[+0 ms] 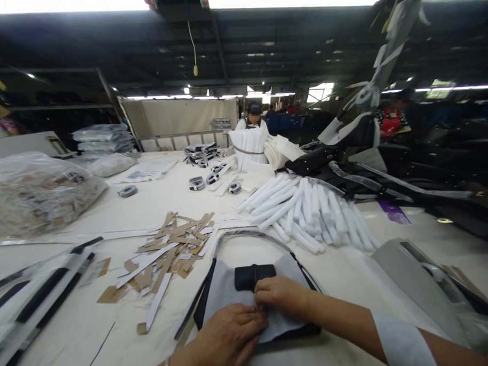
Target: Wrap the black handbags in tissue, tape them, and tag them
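A dark handbag (201,309) lies on the table in front of me. A light grey sheet (221,295) covers most of it, and a black strap piece (243,277) rests on top. Its handle (252,234), wrapped in clear plastic, arches away from me. My left hand (233,332) lies over the lower part of the sheet, fingers stretched toward the right. Just beyond, my right hand (282,295) is closed in a pinch below the black strap piece. What its fingertips hold is hidden. The two hands meet at the middle of the sheet.
Cardboard and paper strips (173,255) are heaped left of the bag. White foam rods (307,206) pile up behind it. A grey plastic device (416,285) sits at right. Plastic-wrapped black straps (40,298) and a clear bag of scraps (39,192) lie at left.
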A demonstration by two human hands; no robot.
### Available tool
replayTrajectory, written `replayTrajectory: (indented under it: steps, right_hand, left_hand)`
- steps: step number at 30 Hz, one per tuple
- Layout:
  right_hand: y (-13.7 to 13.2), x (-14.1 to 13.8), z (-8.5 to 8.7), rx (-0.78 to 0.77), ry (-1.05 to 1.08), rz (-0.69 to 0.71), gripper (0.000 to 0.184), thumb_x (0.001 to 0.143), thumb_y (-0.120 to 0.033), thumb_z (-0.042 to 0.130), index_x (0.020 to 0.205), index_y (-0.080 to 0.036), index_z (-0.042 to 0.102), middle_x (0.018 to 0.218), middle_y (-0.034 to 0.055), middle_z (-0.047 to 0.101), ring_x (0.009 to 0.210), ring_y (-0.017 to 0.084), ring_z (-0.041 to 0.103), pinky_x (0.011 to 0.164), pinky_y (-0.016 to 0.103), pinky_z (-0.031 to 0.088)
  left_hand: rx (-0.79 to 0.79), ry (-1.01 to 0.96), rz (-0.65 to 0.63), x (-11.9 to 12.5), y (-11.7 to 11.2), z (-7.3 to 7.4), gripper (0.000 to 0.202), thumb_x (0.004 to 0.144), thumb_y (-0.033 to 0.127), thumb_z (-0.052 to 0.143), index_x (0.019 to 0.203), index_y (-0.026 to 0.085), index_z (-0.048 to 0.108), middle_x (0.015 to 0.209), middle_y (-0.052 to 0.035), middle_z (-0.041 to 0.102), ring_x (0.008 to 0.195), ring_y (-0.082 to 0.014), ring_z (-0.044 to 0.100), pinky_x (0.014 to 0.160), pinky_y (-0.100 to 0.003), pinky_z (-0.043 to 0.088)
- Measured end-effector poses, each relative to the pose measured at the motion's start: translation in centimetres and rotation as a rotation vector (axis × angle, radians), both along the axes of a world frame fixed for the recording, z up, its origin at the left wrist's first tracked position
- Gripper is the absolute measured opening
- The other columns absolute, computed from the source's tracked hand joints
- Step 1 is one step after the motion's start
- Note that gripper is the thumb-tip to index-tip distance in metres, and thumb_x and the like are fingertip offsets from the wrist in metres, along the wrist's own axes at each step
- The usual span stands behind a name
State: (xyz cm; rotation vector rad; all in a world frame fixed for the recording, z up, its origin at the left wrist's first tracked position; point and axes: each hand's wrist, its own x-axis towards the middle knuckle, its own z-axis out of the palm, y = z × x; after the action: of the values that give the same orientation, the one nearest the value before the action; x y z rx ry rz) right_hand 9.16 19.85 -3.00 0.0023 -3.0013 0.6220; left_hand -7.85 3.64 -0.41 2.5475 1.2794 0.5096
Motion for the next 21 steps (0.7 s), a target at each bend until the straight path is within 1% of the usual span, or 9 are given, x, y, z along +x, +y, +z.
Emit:
replayTrajectory:
  steps: [3,5,7,9,12,14,16,18,21]
  right_hand:
    - [0.3,-0.4,0.2,0.002,-0.017,0.023,0.018,0.093,-0.015,0.055,0.097,-0.02,0.072,0.101,0.0029,0.068,0.085,0.013,0.062,0.074,0.022,0.046]
    - [0.3,-0.5,0.2,-0.004,-0.033,0.027,0.015,0.093,-0.016,0.057,0.097,-0.021,0.071,0.102,0.0017,0.067,0.085,0.013,0.062,0.075,0.021,0.046]
    - [0.3,-0.7,0.0,-0.008,-0.05,0.013,0.013,0.091,-0.016,0.06,0.097,-0.021,0.071,0.102,0.0009,0.067,0.083,0.012,0.062,0.074,0.02,0.046]
    - [0.2,-0.9,-0.4,-0.008,-0.07,-0.018,0.012,0.09,-0.016,0.062,0.097,-0.02,0.07,0.101,0.0012,0.066,0.081,0.012,0.062,0.072,0.019,0.045]
    - [-0.3,-1.2,-0.8,0.002,-0.104,-0.094,0.008,0.089,-0.016,0.063,0.094,-0.017,0.07,0.098,0.0039,0.066,0.081,0.014,0.061,0.069,0.021,0.045]
    - [-0.8,-1.2,-0.7,0.004,-0.13,-0.151,0.007,0.088,-0.016,0.063,0.092,-0.015,0.069,0.095,0.0059,0.066,0.081,0.016,0.061,0.068,0.023,0.045]
    - [-1.2,-1.1,0.0,-0.006,-0.153,-0.197,0.009,0.087,-0.015,0.063,0.093,-0.014,0.069,0.095,0.0076,0.066,0.082,0.017,0.062,0.069,0.024,0.045]
    - [-1.2,-1.1,1.1,-0.031,-0.179,-0.201,0.011,0.084,-0.016,0.065,0.094,-0.014,0.07,0.094,0.0077,0.068,0.083,0.019,0.064,0.07,0.025,0.047]
    - [0.6,-2.0,3.3,-0.098,-0.238,-0.098,0.007,0.083,-0.025,0.071,0.086,-0.02,0.075,0.08,-0.0005,0.072,0.073,0.014,0.066,0.066,0.02,0.047]
  left_hand:
    - [-0.028,0.001,-0.035,-0.2,0.1,0.3,0.044,0.093,0.02,0.049,0.137,0.02,0.047,0.133,-0.0057,0.064,0.125,-0.0154,0.058,0.111,-0.027,0.042]
    - [-0.007,0.009,-0.041,-0.4,0.2,-0.2,0.043,0.093,0.021,0.048,0.136,0.02,0.048,0.134,-0.0071,0.064,0.125,-0.0165,0.059,0.111,-0.028,0.042]
    - [0.027,0.027,-0.039,-0.5,0.3,-1.2,0.044,0.091,0.022,0.05,0.135,0.02,0.05,0.135,-0.008,0.064,0.125,-0.0184,0.059,0.109,-0.03,0.045]
    - [0.059,0.04,-0.034,-0.7,0.5,-2.6,0.044,0.089,0.022,0.052,0.133,0.019,0.051,0.133,-0.008,0.064,0.123,-0.0197,0.061,0.106,-0.031,0.048]
    - [0.141,0.031,-0.032,-0.8,0.7,-4.7,0.042,0.088,0.023,0.054,0.13,0.018,0.054,0.13,-0.0074,0.067,0.119,-0.0197,0.063,0.101,-0.029,0.051]
    - [0.222,0.025,-0.025,-0.8,0.9,-5.5,0.037,0.091,0.025,0.053,0.128,0.017,0.055,0.128,-0.0068,0.068,0.118,-0.0193,0.064,0.099,-0.028,0.053]
    - [0.296,0.04,-0.026,-0.8,1.0,-5.8,0.034,0.096,0.031,0.05,0.126,0.016,0.057,0.125,-0.0061,0.07,0.115,-0.0185,0.066,0.097,-0.026,0.054]
    - [0.335,0.073,-0.053,-1.0,1.2,-5.8,0.035,0.1,0.034,0.046,0.127,0.015,0.057,0.122,-0.0056,0.071,0.114,-0.017,0.066,0.097,-0.025,0.054]
    - [0.37,0.108,-0.076,-1.5,1.4,-6.2,0.032,0.103,0.027,0.042,0.128,0.017,0.058,0.122,-0.0033,0.071,0.117,-0.0134,0.064,0.098,-0.021,0.053]
